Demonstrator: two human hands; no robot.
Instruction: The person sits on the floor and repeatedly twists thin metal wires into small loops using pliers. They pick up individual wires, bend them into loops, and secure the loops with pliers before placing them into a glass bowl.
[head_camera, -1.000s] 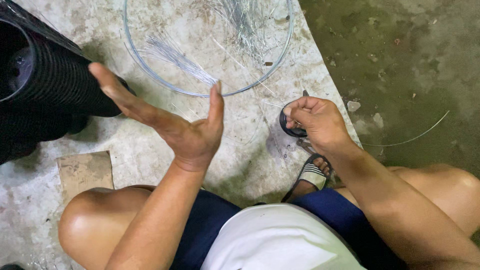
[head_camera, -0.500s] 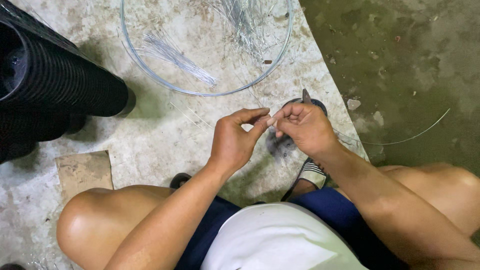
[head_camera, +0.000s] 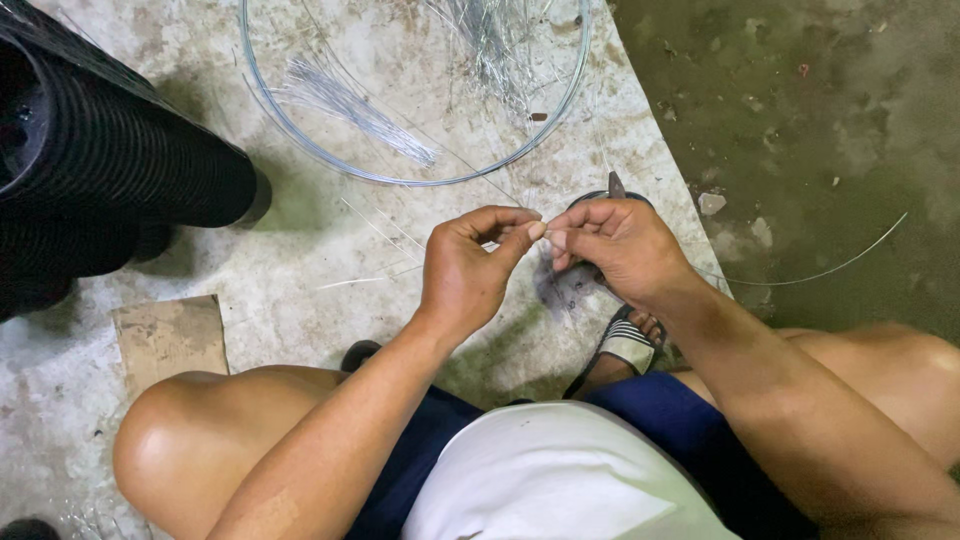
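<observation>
While a person sits low over a concrete floor (head_camera: 300, 270), a thin wire (head_camera: 500, 190) is pinched between the fingertips of the left hand (head_camera: 470, 270) and the right hand (head_camera: 615, 245), just below a large wire hoop (head_camera: 415, 181). Stacked black pots (head_camera: 100, 170) are seen at left.

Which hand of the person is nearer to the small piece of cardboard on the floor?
Left. The left hand is up and to the right of the cardboard piece, with bare concrete between them. The right hand is farther right, fingertips meeting the left hand's.
</observation>
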